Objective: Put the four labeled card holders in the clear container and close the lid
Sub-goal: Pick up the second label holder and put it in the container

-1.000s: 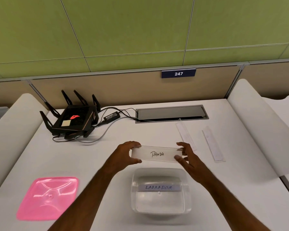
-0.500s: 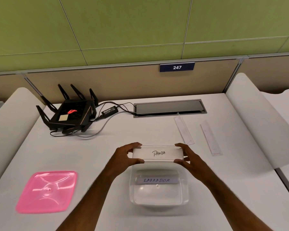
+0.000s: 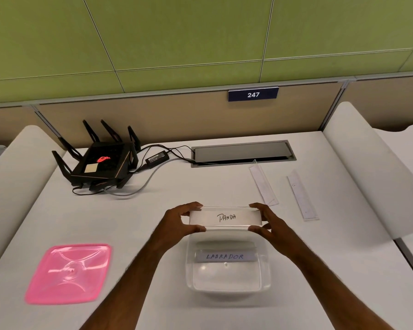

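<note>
Black router (image 3: 100, 163) with antennas at desk's far left, power adapter (image 3: 157, 157) and cables beside it, cable hatch (image 3: 242, 152) at far edge. Two more card holders (image 3: 264, 184) (image 3: 302, 196) lie flat toward far right. Pink lid (image 3: 68, 273) near left edge. Nothing blocks clear container (image 3: 228, 279), near edge centre — LABRADOR holder (image 3: 224, 256) inside. PANDA holder (image 3: 225, 217) held level above container's far rim — left hand (image 3: 177, 222) and right hand (image 3: 270, 225) each pinching one end.

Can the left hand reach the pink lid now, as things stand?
Probably not at once: the left hand holds one end of the PANDA card holder. The table between it and the pink lid is bare, so once freed, likely yes.
</note>
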Tool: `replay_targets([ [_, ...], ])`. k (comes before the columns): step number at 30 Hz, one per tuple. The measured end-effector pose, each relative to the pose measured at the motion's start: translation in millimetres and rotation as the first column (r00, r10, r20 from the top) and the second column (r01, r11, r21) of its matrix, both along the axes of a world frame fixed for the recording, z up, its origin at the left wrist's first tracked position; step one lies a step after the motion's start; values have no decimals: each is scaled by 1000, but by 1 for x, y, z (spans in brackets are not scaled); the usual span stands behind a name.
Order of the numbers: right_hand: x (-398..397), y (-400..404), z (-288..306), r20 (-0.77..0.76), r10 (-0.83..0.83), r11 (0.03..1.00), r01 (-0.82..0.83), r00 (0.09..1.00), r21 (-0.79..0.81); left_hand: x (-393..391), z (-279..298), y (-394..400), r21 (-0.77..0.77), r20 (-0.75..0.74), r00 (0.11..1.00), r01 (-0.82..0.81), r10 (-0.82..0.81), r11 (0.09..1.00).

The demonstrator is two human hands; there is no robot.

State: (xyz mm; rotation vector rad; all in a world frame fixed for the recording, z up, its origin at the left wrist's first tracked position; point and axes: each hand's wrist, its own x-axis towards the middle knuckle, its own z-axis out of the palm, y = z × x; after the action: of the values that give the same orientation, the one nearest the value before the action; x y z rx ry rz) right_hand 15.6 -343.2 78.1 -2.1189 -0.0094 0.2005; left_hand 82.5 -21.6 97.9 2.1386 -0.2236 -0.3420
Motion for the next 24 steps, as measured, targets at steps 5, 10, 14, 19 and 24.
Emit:
replay_targets([
  [5, -1, 0, 0, 15, 5, 1000, -5, 1000, -4, -4, 4, 1, 28, 9, 1000, 6, -7, 1000],
  [10, -4, -3, -3, 0, 20, 1000, -20, 1000, -13, -7, 6, -1, 83, 36, 999, 35, -38, 996],
  [14, -9, -5, -4, 30, 59, 998, -58, 998, -26, -17, 4, -2, 192, 67, 997, 35, -49, 981],
  [19, -14, -11, -7, 5, 93, 991, -92, 996, -95, -29, -1, -6, 298, 122, 989, 47, -87, 953],
  [24, -21, -11, -8, 47, 207, 934, -183, 977, -307, -42, -6, -7, 393, 141, 972, 117, -186, 912],
])
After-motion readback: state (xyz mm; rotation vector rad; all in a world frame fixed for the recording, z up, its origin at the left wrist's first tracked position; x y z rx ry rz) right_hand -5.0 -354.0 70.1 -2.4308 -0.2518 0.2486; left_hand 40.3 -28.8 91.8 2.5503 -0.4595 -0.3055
